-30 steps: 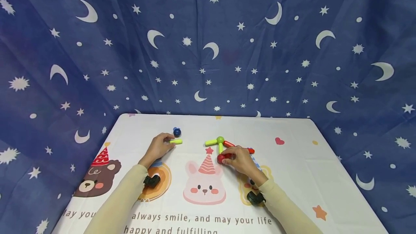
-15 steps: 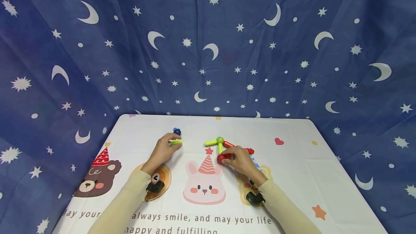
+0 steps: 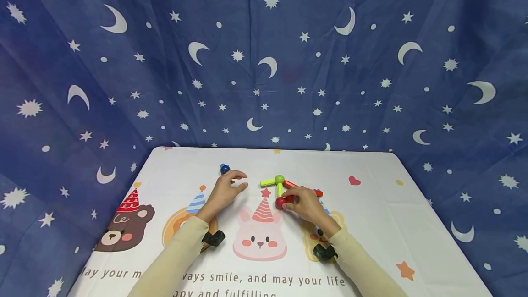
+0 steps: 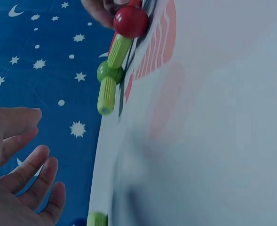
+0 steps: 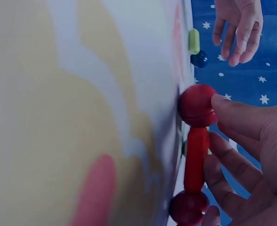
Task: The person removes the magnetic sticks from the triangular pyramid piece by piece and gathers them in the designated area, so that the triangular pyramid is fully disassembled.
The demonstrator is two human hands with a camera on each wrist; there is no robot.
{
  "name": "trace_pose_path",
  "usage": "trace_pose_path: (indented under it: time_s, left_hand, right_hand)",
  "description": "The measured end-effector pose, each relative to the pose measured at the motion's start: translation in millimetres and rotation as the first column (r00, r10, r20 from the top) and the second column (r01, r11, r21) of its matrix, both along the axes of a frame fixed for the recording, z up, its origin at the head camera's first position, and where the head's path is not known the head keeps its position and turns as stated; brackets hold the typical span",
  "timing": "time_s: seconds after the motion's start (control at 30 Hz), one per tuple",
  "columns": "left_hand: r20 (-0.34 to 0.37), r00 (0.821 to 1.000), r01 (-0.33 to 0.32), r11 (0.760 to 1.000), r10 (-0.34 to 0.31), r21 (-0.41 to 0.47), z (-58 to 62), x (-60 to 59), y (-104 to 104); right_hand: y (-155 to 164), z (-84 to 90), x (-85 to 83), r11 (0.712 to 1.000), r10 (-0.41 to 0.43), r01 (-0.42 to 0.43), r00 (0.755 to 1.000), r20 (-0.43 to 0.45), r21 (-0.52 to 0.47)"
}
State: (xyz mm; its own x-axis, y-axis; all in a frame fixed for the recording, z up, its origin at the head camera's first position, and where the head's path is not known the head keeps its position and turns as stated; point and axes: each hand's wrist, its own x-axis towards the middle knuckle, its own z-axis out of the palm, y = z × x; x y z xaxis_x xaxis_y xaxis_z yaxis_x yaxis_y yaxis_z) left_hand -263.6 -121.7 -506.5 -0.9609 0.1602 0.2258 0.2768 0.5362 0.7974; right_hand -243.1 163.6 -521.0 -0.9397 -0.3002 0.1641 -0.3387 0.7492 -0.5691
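Observation:
My left hand [image 3: 224, 191] hovers over the table with thumb and fingers apart and nothing between them. Beneath it lies a loose yellow-green rod [image 5: 193, 41], hidden by the hand in the head view. Just behind sits a dark blue ball [image 3: 224, 169]. My right hand [image 3: 305, 203] pinches a red ball [image 3: 280, 203], its other fingers along a red rod [image 5: 196, 160] that leads to a second red ball [image 5: 189, 207]. These belong to a toy ball-and-rod frame on the table, with a green ball [image 3: 279, 179] at its far corner and a yellow-green rod [image 3: 268, 182] sticking out leftward.
A white cloth with printed animals and lettering covers the table [image 3: 412, 223]. Behind and at both sides hangs a dark blue curtain [image 3: 264, 22] with moons and stars. Part of the frame's right side is hidden behind my right hand.
My left hand has left the loose yellow-green rod and moved right, without it, towards the frame. The right hand keeps its place at the red ball.

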Motion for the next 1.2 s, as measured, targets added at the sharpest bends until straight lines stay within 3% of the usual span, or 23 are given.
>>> trace_pose_path:
  time_s: [0.2,0.53,0.87,1.2]
  left_hand:
    - [-0.003,1.000,0.015,0.999,-0.015,0.040,-1.8,-3.3,14]
    - [0.032,0.999,0.018,0.999,-0.020,0.051,-12.8,-11.6,30]
    - [0.096,0.995,0.025,0.998,-0.031,0.062,-24.9,-21.9,42]
    - [0.107,0.993,0.039,0.999,-0.043,0.036,-31.6,-29.3,53]
  right_hand:
    - [3,11.0,-2.5,0.997,0.003,-0.002,1.000,0.009,-0.082]
    - [1,18.6,-22.8,0.996,-0.061,0.061,0.998,-0.013,-0.059]
    - [-6,16.2,-42.4,0.996,-0.079,0.079,0.997,0.002,-0.044]
    - [-11,8.1,-55.7,0.994,-0.101,0.103,0.993,0.055,-0.037]
